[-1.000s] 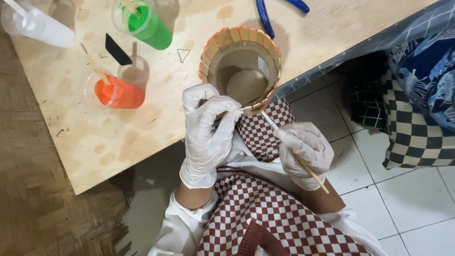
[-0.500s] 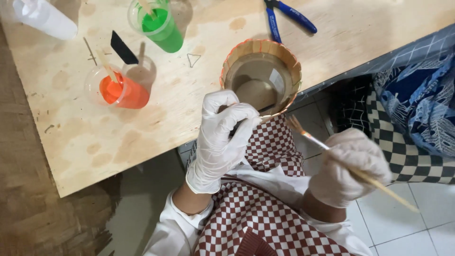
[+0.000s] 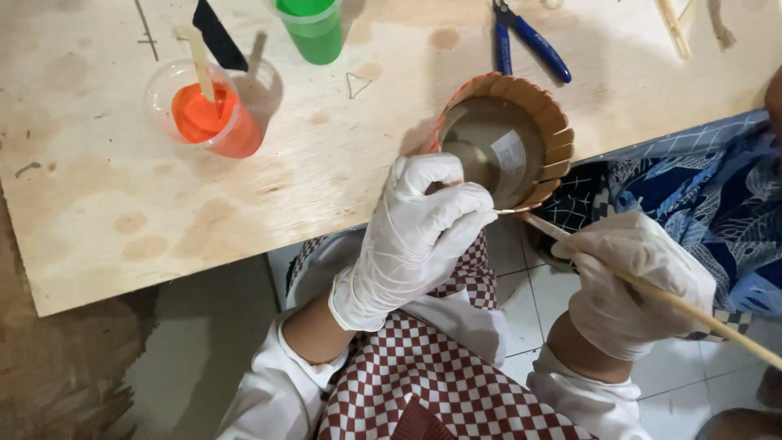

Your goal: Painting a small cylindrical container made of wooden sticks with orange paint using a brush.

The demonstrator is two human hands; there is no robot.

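Here, the stick-clad round container [image 3: 509, 147] sits at the near edge of the plywood board [image 3: 114, 204], its wall lined with upright flat wooden sticks, and everything else is best placed against it. The gloved left hand [image 3: 415, 236] clasps its near rim, fingers curled over the edge to steady it. The gloved right hand [image 3: 631, 281], to the right of the container and off the board, is closed around a long thin brush handle [image 3: 652, 289] whose tip meets the container's near rim just beside the left fingertips.

Left of the container stands a clear cup of orange paint [image 3: 208, 114] with a stir stick in it; beyond it and to the left is a green cup [image 3: 314, 28], and beyond it to the right lie blue-handled pliers [image 3: 521, 41].

The container overhangs the board's edge slightly, so a push from the brush could likely tip it off toward the lap if the left hand slackens. Paint from the tip could also smear the glove, since the two nearly touch.

The brush tip itself is too small to make out, the handle's far end runs out of view, and the green cup is cut off at the top. The container's outer far side is hidden.
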